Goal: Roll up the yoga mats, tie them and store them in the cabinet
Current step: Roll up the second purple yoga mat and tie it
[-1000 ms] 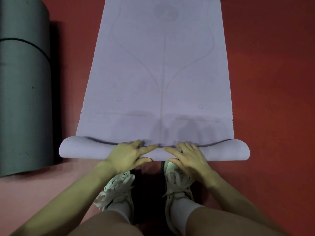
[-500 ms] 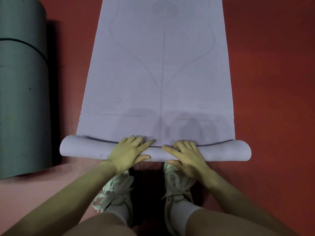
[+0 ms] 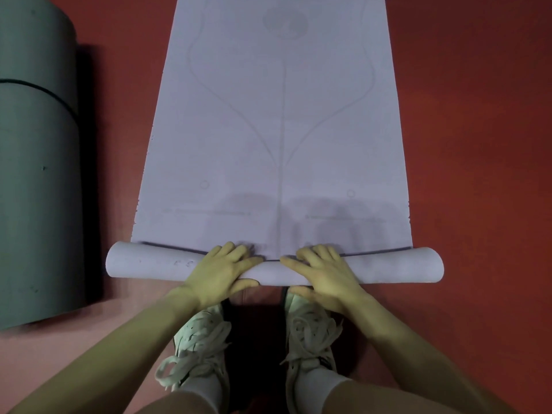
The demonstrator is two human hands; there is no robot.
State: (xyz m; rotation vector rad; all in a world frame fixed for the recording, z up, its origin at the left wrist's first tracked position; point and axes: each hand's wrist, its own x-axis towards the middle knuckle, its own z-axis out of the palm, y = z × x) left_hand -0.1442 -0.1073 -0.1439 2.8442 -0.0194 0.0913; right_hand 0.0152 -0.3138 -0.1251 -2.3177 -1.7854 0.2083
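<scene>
Both hands, left hand (image 3: pixel 219 271) and right hand (image 3: pixel 324 271), have nudged the pale lilac yoga mat (image 3: pixel 280 138) roll slightly forward; fingers (image 3: pixel 236 251) spread flat, pressing it. Rolling barely begun.

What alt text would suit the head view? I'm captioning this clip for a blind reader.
Seen from above, a person's left hand and right hand press on the rolled near end of a lilac yoga mat, most of it still flat on a red floor. A rolled grey mat lies at left; white sneakers show below.
</scene>
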